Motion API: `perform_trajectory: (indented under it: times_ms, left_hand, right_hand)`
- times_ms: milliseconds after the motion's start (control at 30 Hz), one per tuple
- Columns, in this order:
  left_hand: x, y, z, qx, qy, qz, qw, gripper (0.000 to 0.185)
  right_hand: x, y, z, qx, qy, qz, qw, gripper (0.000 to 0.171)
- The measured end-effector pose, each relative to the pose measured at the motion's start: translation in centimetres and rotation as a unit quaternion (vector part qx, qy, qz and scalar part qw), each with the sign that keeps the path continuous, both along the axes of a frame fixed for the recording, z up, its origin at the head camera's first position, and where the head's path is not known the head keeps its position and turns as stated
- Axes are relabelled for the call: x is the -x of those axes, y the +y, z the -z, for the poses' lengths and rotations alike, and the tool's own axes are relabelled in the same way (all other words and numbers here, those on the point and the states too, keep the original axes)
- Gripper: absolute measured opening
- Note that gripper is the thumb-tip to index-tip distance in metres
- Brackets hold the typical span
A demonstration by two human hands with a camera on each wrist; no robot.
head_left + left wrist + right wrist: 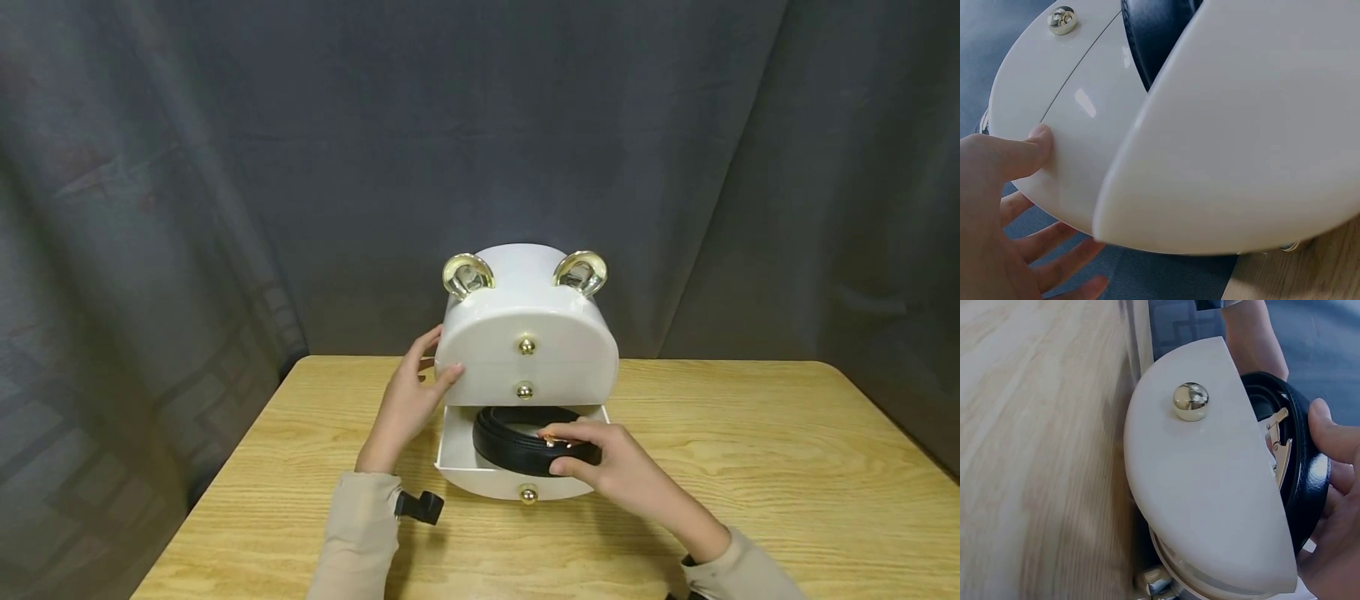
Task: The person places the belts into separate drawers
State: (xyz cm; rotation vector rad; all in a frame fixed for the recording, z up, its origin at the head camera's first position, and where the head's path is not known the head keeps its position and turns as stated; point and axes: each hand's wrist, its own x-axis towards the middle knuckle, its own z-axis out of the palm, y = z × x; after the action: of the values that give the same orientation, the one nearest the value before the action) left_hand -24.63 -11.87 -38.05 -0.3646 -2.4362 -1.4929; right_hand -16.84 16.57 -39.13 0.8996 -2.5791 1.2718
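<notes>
A white drawer box with gold bear ears and gold knobs stands on the table, its bottom drawer pulled out. In that drawer is a coiled black belt with a gold buckle. My right hand pinches the belt's right side near the buckle, thumb on the outer face; some fingertips are hidden by the coil. My left hand rests against the box's left side, its thumb touching the front and its other fingers spread along the side.
The wooden table extends to both sides of the box. A dark grey curtain hangs behind it. A black strap mount sits on the left wrist, above a beige sleeve.
</notes>
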Motion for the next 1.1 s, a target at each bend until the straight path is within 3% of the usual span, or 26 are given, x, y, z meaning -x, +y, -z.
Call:
perform_trajectory:
  times_ms: [567,1100]
  left_hand:
    - [-0.1,0.0,-0.1,0.0,-0.007,-0.006,1.0,0.063]
    - [-0.2,1.0,-0.1,-0.004,-0.004,-0.005,1.0,0.062]
  right_hand:
    - [1.4,-0.8,0.9,-0.03,0.01,0.011,0.999,0.038]
    - [1.8,-2.3,0.6,-0.079,-0.014,0.07,0.994,0.028]
